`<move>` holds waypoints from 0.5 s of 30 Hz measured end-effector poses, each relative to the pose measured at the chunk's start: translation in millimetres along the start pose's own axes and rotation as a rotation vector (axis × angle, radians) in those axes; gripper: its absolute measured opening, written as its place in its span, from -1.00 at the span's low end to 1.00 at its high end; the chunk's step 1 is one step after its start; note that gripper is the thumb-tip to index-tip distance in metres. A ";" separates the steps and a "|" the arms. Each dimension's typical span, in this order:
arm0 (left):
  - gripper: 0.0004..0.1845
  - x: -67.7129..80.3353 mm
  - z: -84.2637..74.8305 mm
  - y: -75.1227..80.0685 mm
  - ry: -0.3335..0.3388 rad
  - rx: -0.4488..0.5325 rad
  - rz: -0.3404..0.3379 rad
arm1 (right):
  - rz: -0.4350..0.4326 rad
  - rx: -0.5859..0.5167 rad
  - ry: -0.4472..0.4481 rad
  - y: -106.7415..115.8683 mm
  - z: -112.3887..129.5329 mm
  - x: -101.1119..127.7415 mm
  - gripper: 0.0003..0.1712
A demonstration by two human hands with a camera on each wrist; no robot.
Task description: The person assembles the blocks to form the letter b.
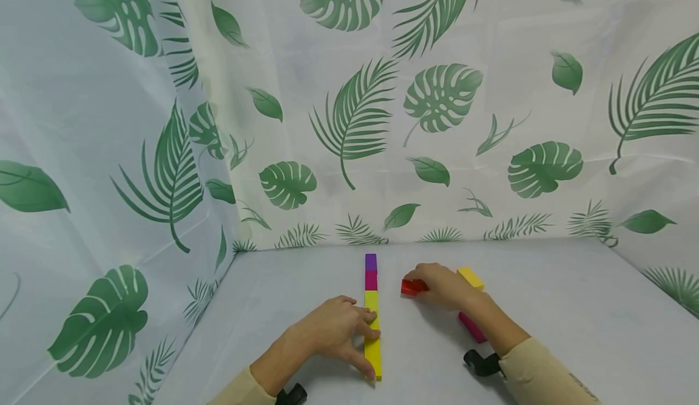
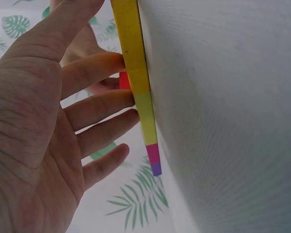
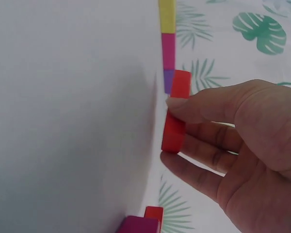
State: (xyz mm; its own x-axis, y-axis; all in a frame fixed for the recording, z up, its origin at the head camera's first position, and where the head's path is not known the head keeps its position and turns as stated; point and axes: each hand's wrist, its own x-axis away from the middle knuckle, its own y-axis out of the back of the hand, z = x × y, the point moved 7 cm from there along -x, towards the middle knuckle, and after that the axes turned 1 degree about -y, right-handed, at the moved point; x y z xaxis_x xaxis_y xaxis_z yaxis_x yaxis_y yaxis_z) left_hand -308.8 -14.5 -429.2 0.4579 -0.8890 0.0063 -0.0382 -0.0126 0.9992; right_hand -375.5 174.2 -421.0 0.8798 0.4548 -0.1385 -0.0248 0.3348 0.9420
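Observation:
A straight row of blocks runs away from me in the head view: a longer deep-yellow block [image 2: 133, 53] nearest, then a light-yellow block [image 2: 146, 119], a magenta block [image 1: 371, 280] and a purple block [image 1: 371, 262] at the far end. My left hand [image 1: 334, 329] lies along its left side, fingers loosely extended; several fingertips touch the yellow part and the thumb is at the near end. Right of the row, my right hand [image 1: 445, 286] pinches a red block [image 3: 174, 132] between thumb and fingers, close over the table. The thumb covers part of the red block.
Beside the right forearm, a loose yellow block [image 1: 471, 277] and a loose magenta block [image 1: 472, 327] lie on the white table [image 1: 573, 314]. Another red block [image 3: 154, 212] shows behind the magenta one in the right wrist view. Leaf-printed cloth [image 1: 349, 223] stands behind the table.

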 end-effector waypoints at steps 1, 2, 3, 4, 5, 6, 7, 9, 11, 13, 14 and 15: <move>-0.21 0.1 0.2 -0.1 -0.001 -0.002 -0.001 | -0.006 0.002 0.009 -0.7 1.0 -0.9 -0.57; -0.21 0.0 0.3 0.0 -0.002 -0.001 -0.003 | -0.010 0.001 0.013 -1.4 1.9 -1.7 -0.57; -0.21 0.2 0.4 0.0 -0.001 0.000 -0.004 | -0.013 -0.001 0.015 -2.3 2.5 -2.5 -0.57; -0.21 0.3 0.6 -0.1 -0.002 -0.001 -0.005 | -0.014 -0.005 0.011 -3.2 2.9 -3.2 -0.57; -0.21 0.4 0.7 0.1 -0.001 -0.001 -0.006 | -0.014 -0.010 -0.001 -4.0 2.9 -3.8 -0.56; -0.21 0.3 0.7 0.2 0.000 -0.002 -0.006 | -0.015 -0.019 -0.008 -4.6 3.4 -4.3 -0.55; -0.21 0.2 0.8 0.3 0.000 -0.003 -0.005 | -0.017 -0.029 -0.016 -5.1 3.8 -4.6 -0.54; -0.21 0.0 1.1 -0.1 0.002 -0.004 -0.003 | -0.023 -0.046 -0.026 -5.7 4.8 -5.3 -0.53; -0.21 -0.4 0.8 -0.2 0.002 -0.006 -0.002 | -0.030 -0.066 -0.029 -6.1 6.2 -5.6 -0.53; -0.21 -0.5 0.8 -0.2 0.000 -0.009 -0.003 | -0.034 -0.076 -0.026 -6.7 7.7 -5.9 -0.52; -0.22 -0.5 0.7 -0.3 -0.001 -0.009 -0.004 | -0.037 -0.081 -0.023 -6.9 8.5 -6.0 -0.52; -0.22 -0.5 0.6 -0.3 -0.002 -0.009 -0.005 | -0.038 -0.085 -0.020 -7.2 9.3 -6.0 -0.52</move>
State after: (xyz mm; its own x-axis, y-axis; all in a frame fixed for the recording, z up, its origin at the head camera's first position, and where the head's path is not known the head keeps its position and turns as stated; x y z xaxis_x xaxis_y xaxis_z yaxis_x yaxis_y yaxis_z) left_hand -309.6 -14.3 -429.6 0.4560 -0.8900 0.0015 -0.0281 -0.0127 0.9995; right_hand -376.2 161.3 -424.2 0.8900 0.4242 -0.1670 -0.0303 0.4206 0.9068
